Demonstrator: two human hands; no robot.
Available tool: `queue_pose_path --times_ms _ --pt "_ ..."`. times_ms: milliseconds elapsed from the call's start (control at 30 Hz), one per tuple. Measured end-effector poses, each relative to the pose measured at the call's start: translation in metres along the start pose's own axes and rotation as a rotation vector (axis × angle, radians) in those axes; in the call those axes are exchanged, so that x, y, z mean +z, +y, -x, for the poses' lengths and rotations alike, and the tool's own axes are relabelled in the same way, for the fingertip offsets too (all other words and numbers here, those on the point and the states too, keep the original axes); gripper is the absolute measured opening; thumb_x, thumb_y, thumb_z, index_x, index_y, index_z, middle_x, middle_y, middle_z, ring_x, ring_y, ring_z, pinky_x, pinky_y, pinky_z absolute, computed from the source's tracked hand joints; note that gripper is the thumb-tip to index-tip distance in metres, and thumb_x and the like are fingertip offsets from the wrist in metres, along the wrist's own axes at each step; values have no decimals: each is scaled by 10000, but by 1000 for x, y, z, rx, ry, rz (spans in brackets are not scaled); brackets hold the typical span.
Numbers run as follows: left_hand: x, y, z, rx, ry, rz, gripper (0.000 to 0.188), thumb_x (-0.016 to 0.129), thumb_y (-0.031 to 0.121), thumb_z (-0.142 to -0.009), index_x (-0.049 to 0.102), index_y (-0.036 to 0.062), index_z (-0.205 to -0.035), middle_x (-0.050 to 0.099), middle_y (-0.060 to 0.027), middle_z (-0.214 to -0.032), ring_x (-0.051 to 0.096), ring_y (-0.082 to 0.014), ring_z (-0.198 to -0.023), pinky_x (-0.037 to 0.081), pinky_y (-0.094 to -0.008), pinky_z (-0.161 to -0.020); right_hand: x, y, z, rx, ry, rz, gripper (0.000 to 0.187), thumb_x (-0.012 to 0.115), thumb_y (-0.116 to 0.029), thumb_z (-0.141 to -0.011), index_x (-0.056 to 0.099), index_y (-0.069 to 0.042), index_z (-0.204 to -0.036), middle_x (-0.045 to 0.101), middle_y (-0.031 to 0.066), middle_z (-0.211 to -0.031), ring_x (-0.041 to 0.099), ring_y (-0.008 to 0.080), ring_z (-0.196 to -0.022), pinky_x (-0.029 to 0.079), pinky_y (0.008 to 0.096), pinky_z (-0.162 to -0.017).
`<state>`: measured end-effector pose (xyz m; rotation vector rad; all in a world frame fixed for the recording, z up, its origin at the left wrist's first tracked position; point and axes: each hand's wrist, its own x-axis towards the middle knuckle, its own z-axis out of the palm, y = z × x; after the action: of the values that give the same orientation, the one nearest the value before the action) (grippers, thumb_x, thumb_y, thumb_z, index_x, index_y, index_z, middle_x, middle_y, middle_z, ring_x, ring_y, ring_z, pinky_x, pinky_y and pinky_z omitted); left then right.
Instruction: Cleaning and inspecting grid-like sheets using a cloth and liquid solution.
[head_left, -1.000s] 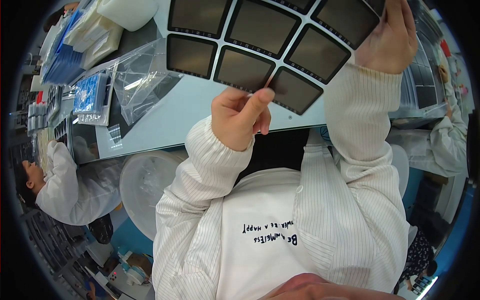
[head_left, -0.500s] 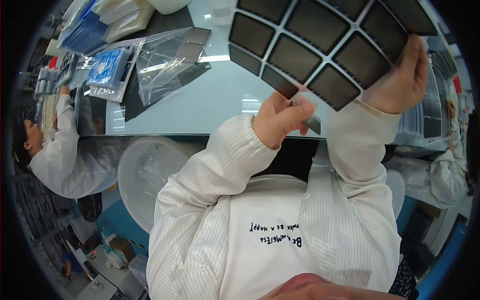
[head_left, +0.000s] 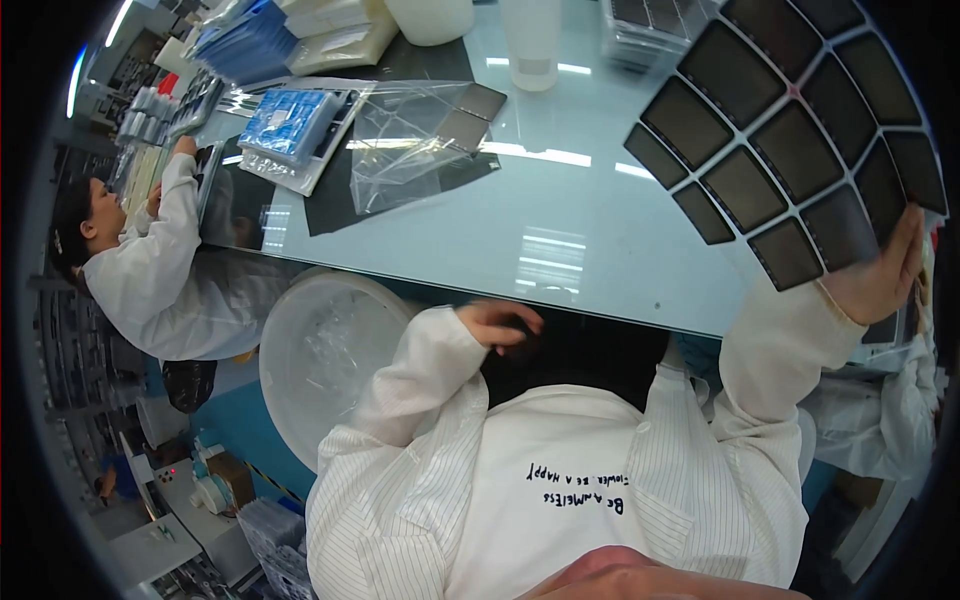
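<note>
My right hand is closed on the lower right edge of a large tray-like sheet with dark rectangular panels set in a pale grid. The sheet is tilted up above the right side of the glass-topped table. My left hand is just off the table's front edge, over my lap and apart from the sheet. Its fingers are smeared by motion, so what they hold, if anything, does not show.
On the table's left lie a blue wrapped pack, a clear plastic bag and stacked blue sleeves. A white bottle and a tub stand behind. A white bin is at my left; a person sits beyond.
The panelled sheet has moved right in my right hand. My left hand, which was beside the sheet's lower corner gripping a small grey flat piece, has drawn back toward my lap.
</note>
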<state>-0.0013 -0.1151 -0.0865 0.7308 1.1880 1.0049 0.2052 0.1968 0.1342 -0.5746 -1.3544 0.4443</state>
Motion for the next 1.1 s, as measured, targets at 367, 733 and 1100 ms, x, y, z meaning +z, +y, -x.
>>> queue_pose_path --times_ms 367,733,1100 --pt "-24 -28 13 -111 165 -265 461 668 141 -808 544 85 -1248 631 -71 -1056 611 -140 -846 499 -246 -661 -15 7 7 75 -48 111 312 585 -215 -909 595 -20 -1153 646 95 -1087 642 187 -957 550 280 -758" --pt "12 45 22 -161 -211 -351 442 669 160 -823 565 75 -1244 651 -65 -1007 623 -119 -805 496 -241 -721 -13 16 13 343 -150 -24 317 642 -208 -878 617 -17 -1129 664 86 -1041 644 167 -938 530 255 -779" --pt "46 129 -11 705 489 -264 414 539 208 -935 488 -35 -1265 625 -91 -978 584 -160 -908 458 -277 -796 10 11 38 632 -98 -344 241 661 -113 -855 652 -8 -1071 680 94 -1013 650 171 -927 489 233 -860"
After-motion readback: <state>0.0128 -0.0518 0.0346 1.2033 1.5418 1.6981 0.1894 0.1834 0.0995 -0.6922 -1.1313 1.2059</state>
